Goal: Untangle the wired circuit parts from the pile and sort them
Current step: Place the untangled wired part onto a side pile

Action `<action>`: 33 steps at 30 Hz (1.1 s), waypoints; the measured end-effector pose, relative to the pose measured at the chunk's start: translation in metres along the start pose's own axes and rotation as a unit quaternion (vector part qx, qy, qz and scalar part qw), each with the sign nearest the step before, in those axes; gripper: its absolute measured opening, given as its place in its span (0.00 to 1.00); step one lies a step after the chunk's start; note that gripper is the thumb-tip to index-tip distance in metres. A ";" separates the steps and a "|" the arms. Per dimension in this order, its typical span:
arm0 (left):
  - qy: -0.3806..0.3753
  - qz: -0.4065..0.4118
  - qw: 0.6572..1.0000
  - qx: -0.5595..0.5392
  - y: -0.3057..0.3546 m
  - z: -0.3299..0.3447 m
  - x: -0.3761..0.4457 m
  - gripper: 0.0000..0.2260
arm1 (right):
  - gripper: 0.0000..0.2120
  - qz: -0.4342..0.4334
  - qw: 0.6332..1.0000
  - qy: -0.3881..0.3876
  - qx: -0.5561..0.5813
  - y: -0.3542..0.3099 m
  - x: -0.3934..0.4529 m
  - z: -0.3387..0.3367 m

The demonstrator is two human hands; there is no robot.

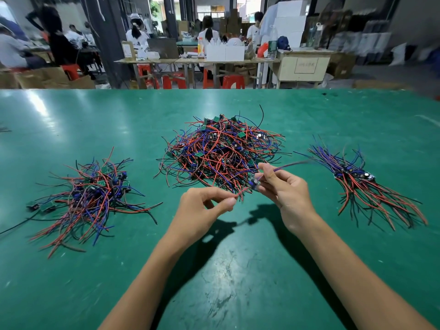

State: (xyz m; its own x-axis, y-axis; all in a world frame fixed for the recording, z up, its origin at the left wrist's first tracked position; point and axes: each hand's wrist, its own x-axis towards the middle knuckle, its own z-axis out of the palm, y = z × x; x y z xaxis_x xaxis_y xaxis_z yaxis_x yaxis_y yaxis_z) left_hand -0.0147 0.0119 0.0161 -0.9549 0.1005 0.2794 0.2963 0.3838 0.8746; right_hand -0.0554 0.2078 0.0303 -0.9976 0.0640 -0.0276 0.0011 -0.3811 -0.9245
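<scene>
Left hand (pixel 204 206) pinches the red lead end of one wired circuit part (pixel 253 185); right hand (pixel 283 186) grips its board and purple leads. Part is held above green mat (pixel 238 270), just before central tangled pile (pixel 221 151). Sorted bundle (pixel 364 184) lies right.

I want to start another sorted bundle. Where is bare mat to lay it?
Bare mat lies near the edge, between the forearms, and far off behind the middle pile. The strip between the left pile and the middle pile is open. It is tighter between the middle pile and right bundle.
</scene>
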 end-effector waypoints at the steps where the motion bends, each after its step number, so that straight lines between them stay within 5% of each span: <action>1: 0.000 -0.004 1.000 -0.003 0.001 0.000 0.000 0.02 | 0.09 0.015 1.000 -0.005 0.019 0.000 0.000 0.000; 9: -0.003 -0.051 0.998 -0.048 0.004 0.000 -0.002 0.02 | 0.12 0.075 0.994 -0.075 0.038 0.001 -0.011 0.010; 14: 0.001 -0.062 0.996 -0.061 0.008 0.004 -0.003 0.04 | 0.15 -0.055 0.988 0.014 -0.145 -0.023 0.012 0.002; 16: 0.021 -0.077 0.995 -0.066 0.008 0.004 -0.001 0.07 | 0.16 -0.160 0.915 0.087 -0.361 -0.052 0.036 -0.017; 18: 0.035 -0.082 0.994 -0.063 0.008 0.003 0.000 0.08 | 0.16 -0.185 0.787 0.162 -0.566 -0.081 0.063 -0.044; 20: 0.042 -0.080 0.995 -0.049 0.009 0.002 0.000 0.09 | 0.15 -0.144 0.688 0.203 -0.682 -0.099 0.088 -0.071; 23: 0.049 -0.080 0.995 -0.022 0.008 0.001 0.001 0.09 | 0.18 -0.004 0.596 0.163 -0.786 -0.093 0.109 -0.107; 26: 0.059 -0.083 0.995 -0.005 0.007 0.000 0.001 0.09 | 0.22 0.095 0.559 0.126 -0.814 -0.067 0.110 -0.135; 33: 0.069 -0.079 0.994 0.005 0.008 -0.002 0.001 0.09 | 0.15 -0.025 0.589 0.208 -0.780 -0.055 0.111 -0.148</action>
State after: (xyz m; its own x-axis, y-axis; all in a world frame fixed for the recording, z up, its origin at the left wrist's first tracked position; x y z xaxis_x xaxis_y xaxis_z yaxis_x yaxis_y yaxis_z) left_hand -0.0130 0.0132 0.0245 -0.9774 -0.0885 0.1917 0.1426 0.3934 0.9082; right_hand -0.1563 0.3728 0.0222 -0.8958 0.3835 0.2246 0.3588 0.9223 -0.1435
